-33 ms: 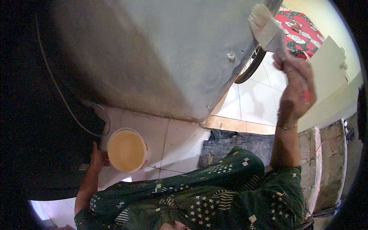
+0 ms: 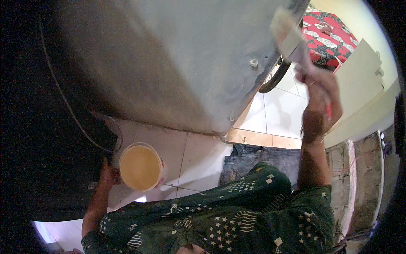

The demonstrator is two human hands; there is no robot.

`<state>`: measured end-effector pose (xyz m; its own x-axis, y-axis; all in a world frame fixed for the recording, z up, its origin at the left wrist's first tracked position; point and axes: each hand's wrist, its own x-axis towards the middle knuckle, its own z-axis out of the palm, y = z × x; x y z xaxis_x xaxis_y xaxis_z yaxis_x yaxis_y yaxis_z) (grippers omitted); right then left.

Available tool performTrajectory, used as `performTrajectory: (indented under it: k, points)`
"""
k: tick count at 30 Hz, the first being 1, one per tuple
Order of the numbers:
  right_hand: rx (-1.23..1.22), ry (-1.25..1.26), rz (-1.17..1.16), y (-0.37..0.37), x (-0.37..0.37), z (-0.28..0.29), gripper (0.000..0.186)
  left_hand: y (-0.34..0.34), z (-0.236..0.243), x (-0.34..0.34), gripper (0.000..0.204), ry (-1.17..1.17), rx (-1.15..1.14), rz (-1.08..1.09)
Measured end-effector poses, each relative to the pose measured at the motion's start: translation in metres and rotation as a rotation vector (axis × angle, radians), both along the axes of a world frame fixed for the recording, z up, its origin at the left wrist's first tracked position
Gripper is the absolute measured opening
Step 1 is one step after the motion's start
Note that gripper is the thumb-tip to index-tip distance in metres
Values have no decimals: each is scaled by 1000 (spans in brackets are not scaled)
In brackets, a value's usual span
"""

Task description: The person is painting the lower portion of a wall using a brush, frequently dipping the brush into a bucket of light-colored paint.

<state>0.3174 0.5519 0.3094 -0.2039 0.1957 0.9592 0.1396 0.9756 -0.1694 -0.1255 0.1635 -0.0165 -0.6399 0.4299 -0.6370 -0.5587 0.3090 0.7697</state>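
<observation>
My right hand (image 2: pixel 317 91) is closed round the handle of a wide paintbrush (image 2: pixel 287 36), blurred, with its pale bristles up at the right edge of a grey painted panel (image 2: pixel 186 51). My left hand (image 2: pixel 108 175) is low at the left, right beside a white tub of cream-coloured liquid (image 2: pixel 139 166). Its fingers are partly curled; whether they grip the tub or something else is unclear. The tub stands on white floor tiles (image 2: pixel 203 161) below the panel.
A thin cable (image 2: pixel 61 89) hangs in the dark left side. Behind the panel are a bicycle wheel (image 2: pixel 275 78), a red floral-covered surface (image 2: pixel 325 34) and a pale board (image 2: pixel 359 72). Folded grey cloth (image 2: pixel 237 163) lies by my legs. An unplastered block structure (image 2: pixel 363 178) is at right.
My right hand and the paintbrush have moved slightly to the left. My left hand and the tub look much the same.
</observation>
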Motion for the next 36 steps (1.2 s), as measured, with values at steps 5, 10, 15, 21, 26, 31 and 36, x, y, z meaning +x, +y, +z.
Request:
performTrajectory:
  k: [5, 10, 15, 21, 26, 31, 36]
  points:
    - [-306, -233, 85, -4, 18, -116, 11, 7, 80, 1, 75, 191, -134, -127]
    - [-180, -29, 185, -10, 14, -83, 11, 48, 141, -10, 66, 449, -113, -183]
    - [405, 139, -238, -6, -11, 43, 23, 111, 197, 7, 62, 565, 120, -288]
    - [229, 82, -55, 13, -31, -17, 8, 128, 237, 24, 59, 771, 116, -444]
    - [-2, -120, 21, -14, -5, -61, 6, 131, 293, 35, 56, 855, 381, -371]
    - [470, -66, -260, -34, -42, 48, 27, 118, 310, 24, 52, 824, 629, -290]
    - [690, -288, -464, 16, -54, 48, 30, 104, 291, 25, 49, 798, 694, -153]
